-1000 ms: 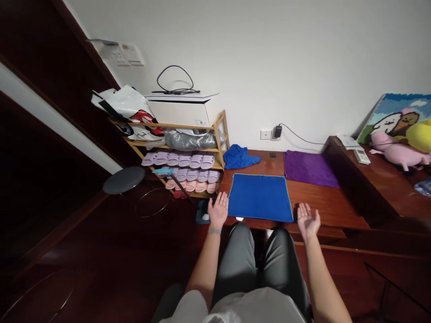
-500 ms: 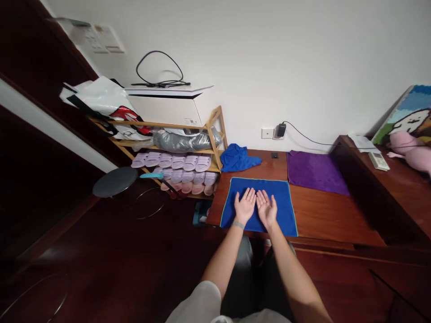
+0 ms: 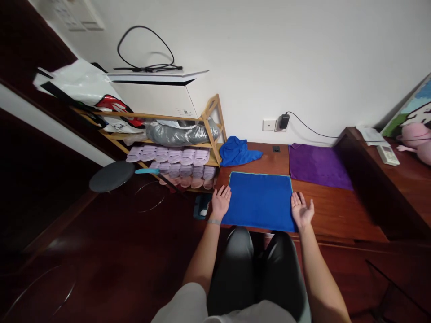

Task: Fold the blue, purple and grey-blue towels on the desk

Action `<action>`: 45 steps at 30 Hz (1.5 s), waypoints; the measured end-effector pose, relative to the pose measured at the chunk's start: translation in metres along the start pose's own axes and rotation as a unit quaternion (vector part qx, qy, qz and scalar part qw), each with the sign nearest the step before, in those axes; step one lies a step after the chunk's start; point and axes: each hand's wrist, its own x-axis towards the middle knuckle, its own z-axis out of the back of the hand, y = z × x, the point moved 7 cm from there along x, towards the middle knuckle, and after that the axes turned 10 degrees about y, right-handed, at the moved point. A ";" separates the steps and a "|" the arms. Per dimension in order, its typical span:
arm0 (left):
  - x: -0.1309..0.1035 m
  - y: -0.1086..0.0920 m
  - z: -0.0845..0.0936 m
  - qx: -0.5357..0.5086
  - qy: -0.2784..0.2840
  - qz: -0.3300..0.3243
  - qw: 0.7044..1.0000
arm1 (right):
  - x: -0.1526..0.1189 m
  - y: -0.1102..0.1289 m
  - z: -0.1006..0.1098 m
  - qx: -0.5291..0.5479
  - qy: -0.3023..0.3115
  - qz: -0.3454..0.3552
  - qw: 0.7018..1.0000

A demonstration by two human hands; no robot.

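A blue cloth with a light green edge is spread flat on the brown wooden desk before me. My left hand is palm up at the cloth's left edge, fingers stretched out and holding nothing. On the opposite side, my right hand lies palm up by the right edge, also open with nothing in it. Whether either hand rests on the cloth or hovers just above it, I cannot tell. A crumpled blue cloth sits behind, near the wall. To the right lies a flat purple cloth.
On the left stands a wooden rack with several lilac slippers, a white box and a plastic bag. A black stool is beside it. A black charger is plugged into the wall; a remote control lies right.
My hands have moved apart from the middle of the blue cloth, the left one to its left edge and the right one to its right edge. My view has shifted slightly.
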 end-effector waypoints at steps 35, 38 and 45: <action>0.083 0.095 -0.070 -0.006 0.065 0.115 0.991 | 0.068 -0.122 -0.092 -0.002 0.084 -0.116 0.990; 0.074 0.041 -0.043 0.014 0.046 0.065 0.997 | 0.067 -0.070 -0.061 -0.005 0.072 -0.068 0.995; 0.015 -0.069 -0.023 0.032 0.022 -0.092 0.995 | 0.023 0.049 -0.027 -0.002 0.035 0.080 0.996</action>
